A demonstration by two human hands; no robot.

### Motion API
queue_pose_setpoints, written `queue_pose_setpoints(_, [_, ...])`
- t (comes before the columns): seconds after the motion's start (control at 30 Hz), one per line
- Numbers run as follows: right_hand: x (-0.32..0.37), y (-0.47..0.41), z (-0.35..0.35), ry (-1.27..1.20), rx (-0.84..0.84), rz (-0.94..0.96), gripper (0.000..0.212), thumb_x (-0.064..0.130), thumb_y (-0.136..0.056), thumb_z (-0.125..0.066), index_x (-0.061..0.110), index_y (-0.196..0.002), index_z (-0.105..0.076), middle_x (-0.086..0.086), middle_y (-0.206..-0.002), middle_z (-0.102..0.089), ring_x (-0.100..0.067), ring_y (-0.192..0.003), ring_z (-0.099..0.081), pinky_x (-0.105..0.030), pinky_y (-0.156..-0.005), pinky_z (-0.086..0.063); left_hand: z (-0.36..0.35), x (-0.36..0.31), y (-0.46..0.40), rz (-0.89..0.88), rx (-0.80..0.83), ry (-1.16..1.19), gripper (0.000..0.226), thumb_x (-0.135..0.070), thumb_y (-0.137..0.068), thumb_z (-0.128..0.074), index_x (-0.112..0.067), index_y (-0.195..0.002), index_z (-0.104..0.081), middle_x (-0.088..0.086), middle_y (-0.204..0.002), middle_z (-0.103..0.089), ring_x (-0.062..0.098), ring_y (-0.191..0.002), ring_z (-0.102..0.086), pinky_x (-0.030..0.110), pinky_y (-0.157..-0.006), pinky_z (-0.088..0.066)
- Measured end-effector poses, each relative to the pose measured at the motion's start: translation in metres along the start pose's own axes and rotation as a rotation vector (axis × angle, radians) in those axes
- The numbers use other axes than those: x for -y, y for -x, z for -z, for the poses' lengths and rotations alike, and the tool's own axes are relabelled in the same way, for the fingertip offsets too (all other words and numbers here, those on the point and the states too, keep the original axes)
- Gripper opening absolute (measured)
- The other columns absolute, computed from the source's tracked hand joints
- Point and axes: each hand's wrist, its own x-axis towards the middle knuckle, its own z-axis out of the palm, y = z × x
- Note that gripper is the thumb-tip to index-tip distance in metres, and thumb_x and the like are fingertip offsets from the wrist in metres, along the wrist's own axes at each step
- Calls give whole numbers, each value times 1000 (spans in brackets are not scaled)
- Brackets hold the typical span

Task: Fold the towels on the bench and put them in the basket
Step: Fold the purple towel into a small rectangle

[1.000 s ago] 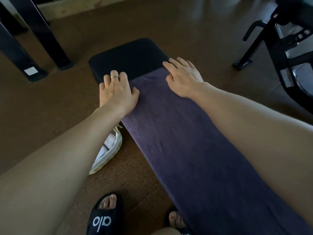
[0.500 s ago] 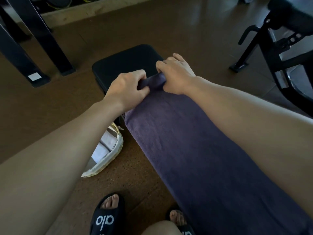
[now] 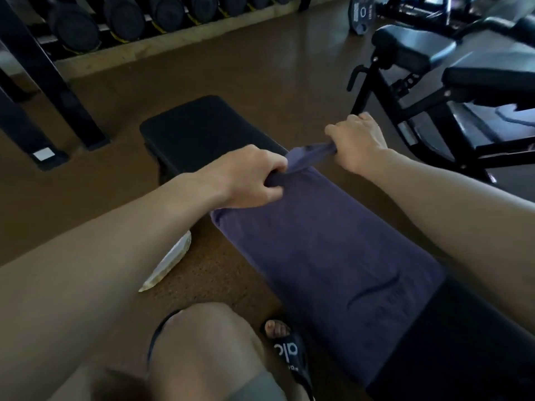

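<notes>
towel point(image 3: 312, 244): purple, lying lengthwise along the bench point(image 3: 199, 125); far end lifted and bunched, near end lying flat, with a small crease near that edge.
left hand point(image 3: 249, 176): fingers curling round the far left corner of the towel, gripping it just above the pad.
right hand point(image 3: 357, 140): fingers closing on the far right corner, gripping it; sitting a little farther and higher than the left.
far edge: stretching between the two fists, slightly slack and twisted.
long axis: running from the grip back toward the person, along the bench; the body of the towel lies on the near side of both hands.
nearer hand: the left is closer to the person; the right is reaching farther out.
coming move, as I judge: carrying the far end back over the near end to halve the length; both corners need to travel evenly or the fold will go askew.
surface: black padded bench, narrow; towel sides hanging just over both edges, far part of the pad bare.
basket point(image 3: 170, 260): only a pale woven rim showing on the floor point(image 3: 260, 68) left of the bench, mostly hidden under the left forearm.
task stage: fold just starting; nothing visibly in the basket, though its inside is hidden.
room: gym with brown floor, dumbbell rack point(image 3: 115, 21) along the far wall, black machine point(image 3: 434, 91) to the right, black sandal point(image 3: 289, 351) beside the bench.
</notes>
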Motion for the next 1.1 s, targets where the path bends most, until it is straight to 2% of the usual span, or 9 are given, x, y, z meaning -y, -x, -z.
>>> queue_pose_setpoints(0.1, [-27,54,-3,-1,35,-52,15,15,-93,-65,17,-107,-61,-10,-109,-68,-36,-110,-60,-45,-94,-42,-20,-48,13,-87,125,-33,10,-31,-92,-65,-27,-86,-58,-9,-75,-61,11,-66,-60,41,-64,-54])
queue_pose_setpoints(0.27, [-56,136,-9,-42,58,-102,14,8,-94,-62,16,-105,-58,-11,-102,-61,-38,-106,-62,-45,-82,-43,-56,-121,40,-211,221,-32,24,-26,-90,-65,-32,-80,-44,-11,-73,-53,10,-65,-53,31,-58,-37])
queue_pose_setpoints(0.33, [-63,163,-11,-23,75,-105,15,9,-93,-64,18,-101,-55,-8,-98,-59,-37,-103,-63,-43,-80,-44,-69,-144,49,-229,240,-17,20,-27,-92,-64,-28,-85,-46,-10,-76,-53,15,-69,-55,33,-59,-39])
queue_pose_setpoints(0.53, [-75,228,-32,16,174,-132,22,15,-93,-64,18,-114,-58,-7,-110,-63,-32,-108,-62,-37,-77,-44,-118,-199,74,-307,276,-126,14,-23,-99,-55,-21,-100,-41,-3,-92,-46,21,-77,-49,35,-66,-36])
queue_pose_setpoints(0.63, [-70,249,-48,-21,279,-130,16,21,-96,-61,21,-112,-58,-4,-111,-61,-30,-109,-62,-37,-77,-48,-142,-204,84,-303,368,-207,13,-22,-99,-52,-19,-110,-46,1,-100,-52,26,-86,-57,37,-68,-39])
queue_pose_setpoints(0.73, [-67,262,-58,-26,343,-123,17,24,-101,-55,23,-117,-58,-3,-113,-62,-29,-111,-62,-37,-80,-48,-151,-197,92,-273,457,-199,19,-36,-101,-53,-21,-112,-48,-1,-102,-53,25,-91,-61,39,-72,-47])
queue_pose_setpoints(0.87, [-72,258,-61,-10,387,-155,29,20,-101,-54,22,-130,-56,-4,-121,-61,-29,-117,-60,-38,-87,-45,-135,-177,85,-89,435,-9,32,-59,-100,-46,-35,-121,-51,-11,-104,-56,12,-94,-59,37,-79,-48])
queue_pose_setpoints(1.0, [-68,227,-57,-24,437,-191,45,14,-100,-56,19,-144,-48,-8,-135,-54,-32,-126,-54,-43,-99,-43,-112,-128,65,155,181,-2,33,-49,-101,-50,-31,-129,-51,-9,-119,-57,15,-105,-59,41,-89,-53])
queue_pose_setpoints(1.1, [-60,194,-48,-20,637,-152,39,16,-100,-56,21,-138,-55,-7,-134,-55,-31,-122,-55,-45,-101,-43,-99,-83,57,394,51,1,47,-41,-99,-56,-26,-141,-44,3,-135,-53,22,-114,-59,43,-91,-53])
